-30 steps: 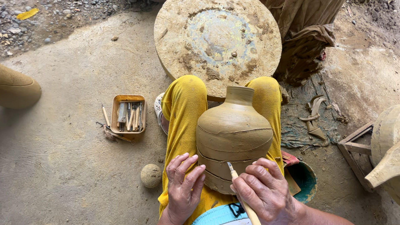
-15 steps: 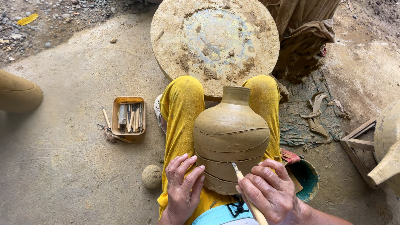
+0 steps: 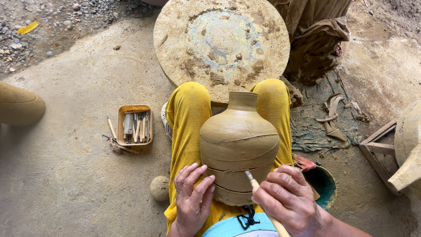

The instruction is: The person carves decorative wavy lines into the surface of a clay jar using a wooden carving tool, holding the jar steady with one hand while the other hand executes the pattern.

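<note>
A brown unfired clay pot (image 3: 238, 145) lies on its side across my lap, between knees in yellow trousers (image 3: 188, 118), its neck pointing away from me. Curved lines are scored around its body. My left hand (image 3: 192, 199) rests flat, fingers spread, against the lower left of the pot near its base. My right hand (image 3: 289, 199) grips a thin wooden carving tool (image 3: 253, 181), whose tip touches the pot's lower body.
A round clay-smeared potter's wheel (image 3: 221, 44) lies beyond my knees. A small wooden tray (image 3: 134, 125) of several tools and a clay ball (image 3: 159, 188) sit at left. A teal bowl (image 3: 323, 184), clay scraps on cloth (image 3: 331, 118) and another pot (image 3: 408, 149) lie right.
My right hand has shifted slightly, moving the tool's tip along the scored line on the pot's lower body. The left hand stays pressed on the pot.
</note>
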